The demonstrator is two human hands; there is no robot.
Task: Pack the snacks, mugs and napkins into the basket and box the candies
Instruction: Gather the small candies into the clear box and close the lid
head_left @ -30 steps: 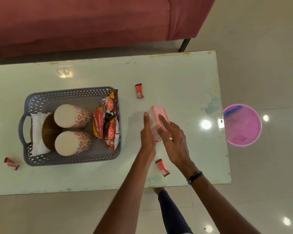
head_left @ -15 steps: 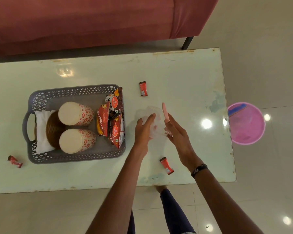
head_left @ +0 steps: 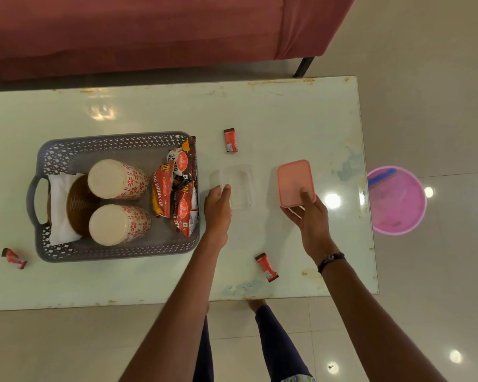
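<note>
A grey perforated basket [head_left: 113, 140] on the table holds two floral mugs [head_left: 118, 179] [head_left: 119, 224] lying on their sides, white napkins [head_left: 60, 208] and red snack packets [head_left: 177, 188]. A clear plastic box [head_left: 236, 186] stands open right of the basket, and my left hand [head_left: 218, 208] grips its near left edge. My right hand [head_left: 311, 219] holds the pink lid [head_left: 295, 181] flat, off to the box's right. Three red candies lie loose: one beyond the box [head_left: 230, 139], one near the front edge [head_left: 267, 267], one at far left [head_left: 14, 258].
The pale glass table [head_left: 287, 114] ends at its right edge just past the lid. A pink bucket [head_left: 396, 201] sits on the floor to the right. A red sofa [head_left: 149, 31] runs along the far side. A brown woven item [head_left: 79, 205] lies under the mugs.
The pink lid has come off the clear box; my right hand carried it to the right and laid it flat, while my left hand stayed on the box.
</note>
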